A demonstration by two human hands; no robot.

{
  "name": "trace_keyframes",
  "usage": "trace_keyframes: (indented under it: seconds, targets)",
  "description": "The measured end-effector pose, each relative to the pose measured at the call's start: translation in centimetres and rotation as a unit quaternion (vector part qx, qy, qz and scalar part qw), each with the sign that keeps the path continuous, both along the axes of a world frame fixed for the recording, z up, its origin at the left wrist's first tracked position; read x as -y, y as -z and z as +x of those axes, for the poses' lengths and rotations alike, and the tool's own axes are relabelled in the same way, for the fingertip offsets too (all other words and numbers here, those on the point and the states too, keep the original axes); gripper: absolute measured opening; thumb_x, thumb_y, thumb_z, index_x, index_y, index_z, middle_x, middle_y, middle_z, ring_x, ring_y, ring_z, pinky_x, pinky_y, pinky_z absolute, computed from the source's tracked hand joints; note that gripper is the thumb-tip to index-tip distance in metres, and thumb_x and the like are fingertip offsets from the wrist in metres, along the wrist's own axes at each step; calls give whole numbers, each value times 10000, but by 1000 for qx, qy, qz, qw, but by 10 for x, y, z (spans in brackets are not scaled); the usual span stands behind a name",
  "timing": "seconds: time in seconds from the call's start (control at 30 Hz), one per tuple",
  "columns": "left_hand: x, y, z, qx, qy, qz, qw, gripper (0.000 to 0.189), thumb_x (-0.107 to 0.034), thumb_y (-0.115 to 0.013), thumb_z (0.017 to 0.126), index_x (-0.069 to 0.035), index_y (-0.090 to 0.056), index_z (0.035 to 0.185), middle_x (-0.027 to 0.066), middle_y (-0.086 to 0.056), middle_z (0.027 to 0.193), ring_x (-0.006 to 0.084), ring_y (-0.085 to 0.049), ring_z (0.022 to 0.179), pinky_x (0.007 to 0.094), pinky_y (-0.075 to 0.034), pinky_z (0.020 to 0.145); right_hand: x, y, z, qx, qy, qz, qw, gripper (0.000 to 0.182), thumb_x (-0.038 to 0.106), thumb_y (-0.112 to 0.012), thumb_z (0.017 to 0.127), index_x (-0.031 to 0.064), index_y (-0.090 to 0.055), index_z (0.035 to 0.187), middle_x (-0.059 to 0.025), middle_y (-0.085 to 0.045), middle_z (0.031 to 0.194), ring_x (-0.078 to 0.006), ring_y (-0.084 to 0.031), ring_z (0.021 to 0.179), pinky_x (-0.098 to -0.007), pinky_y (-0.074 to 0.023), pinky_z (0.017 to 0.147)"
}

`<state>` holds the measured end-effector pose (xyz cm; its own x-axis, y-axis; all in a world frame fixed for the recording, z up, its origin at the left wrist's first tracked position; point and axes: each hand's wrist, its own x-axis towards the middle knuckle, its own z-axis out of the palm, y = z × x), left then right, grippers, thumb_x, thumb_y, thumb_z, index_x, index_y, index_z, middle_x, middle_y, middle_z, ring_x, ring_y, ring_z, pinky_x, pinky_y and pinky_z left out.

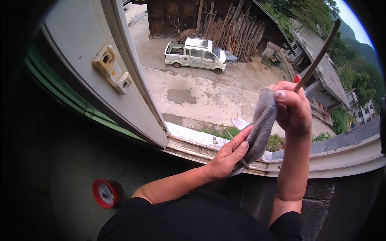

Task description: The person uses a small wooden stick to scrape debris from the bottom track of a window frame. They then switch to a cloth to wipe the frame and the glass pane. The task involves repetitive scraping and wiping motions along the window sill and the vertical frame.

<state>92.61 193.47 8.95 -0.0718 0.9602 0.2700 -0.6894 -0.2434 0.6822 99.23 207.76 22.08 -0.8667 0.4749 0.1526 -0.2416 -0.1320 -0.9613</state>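
A grey knit cloth [262, 129], shaped like a sock, is stretched up and down between my two hands over the window sill. My right hand [292, 105] pinches its upper end between thumb and fingers. From that same hand a thin brown rod [318, 57] rises toward the upper right. Lower down, my left hand [227, 156] grips the cloth's edge. A short rod end [245, 164] pokes out beneath the left fingers; whether it belongs to the brown rod is hidden. A white piece of fabric [239, 123] shows behind the left fingertips.
A window frame [132, 90] with a worn latch fitting [111, 69] stands at left. The sill track [193, 147] runs below my hands. On the dark floor sits a red bucket [96, 192]. Outside are a white pickup [196, 55] and stacked timber [235, 30].
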Motion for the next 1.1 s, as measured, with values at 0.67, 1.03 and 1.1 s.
trace_keyframes:
  seconds: [0.67,1.03,1.1]
  targets:
    - [68,100,14,41,-485,-326,810,362,-61,-449,920,80,-401,1250,99,-501,1203,135,-485,1075,277,-377,947,0,178,12,278,-6,422,863,148,185,-605,801,42,-637,820,-141,-601,718,-315,-588,676,-384,-457,596]
    - [82,99,-6,-112,-451,-352,812,371,-62,-472,909,86,-423,1245,94,-519,1191,122,-484,1064,261,-382,926,48,225,14,224,32,273,935,102,120,-568,825,44,-605,881,-143,-609,727,-336,-590,626,-396,-463,539]
    - [79,86,-16,-139,-437,-339,821,354,-67,-472,913,67,-440,1240,74,-536,1161,107,-492,1036,247,-394,903,46,224,24,243,-7,116,963,111,90,-565,823,32,-609,906,-149,-605,732,-338,-589,633,-393,-460,545]
